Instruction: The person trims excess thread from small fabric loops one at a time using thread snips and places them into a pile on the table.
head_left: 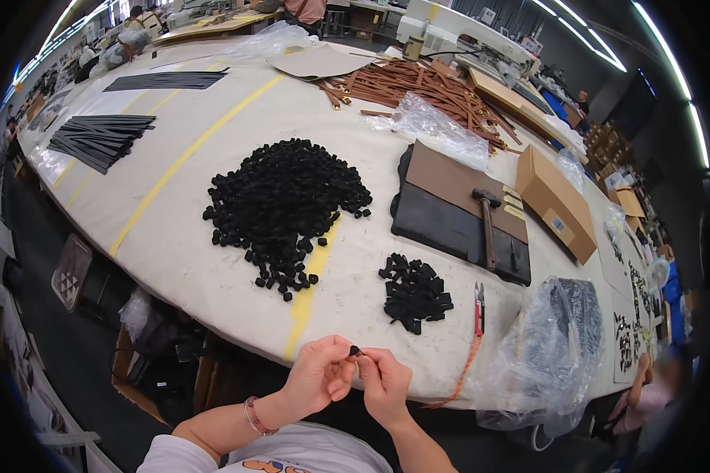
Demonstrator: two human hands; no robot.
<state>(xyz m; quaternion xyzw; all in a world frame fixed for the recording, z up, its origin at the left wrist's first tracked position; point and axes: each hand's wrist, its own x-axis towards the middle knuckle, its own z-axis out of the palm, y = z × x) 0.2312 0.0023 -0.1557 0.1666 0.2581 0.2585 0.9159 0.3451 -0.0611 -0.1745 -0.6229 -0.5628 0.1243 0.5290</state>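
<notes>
Close to the table's near edge, my left hand (321, 376) and my right hand (383, 381) meet, fingertips pinching a small black piece (355, 350) between them. The piece looks like a short fabric loop, but fingers cover most of it. Beyond my hands lies a large heap of small black pieces (280, 201) of similar look. To the right of that is a smaller pile of black pieces (416, 292), flatter and longer in shape. Red-handled thread snips (479, 311) with an orange cord lie right of the small pile.
A hammer (488, 229) rests on a black slab (442, 225) beside a cardboard box (556, 203). Clear plastic bags (544, 355) lie at the right edge. Black strips (102, 140) lie far left, brown straps (426, 91) at the back. A co-worker's arm (639, 382) shows at right.
</notes>
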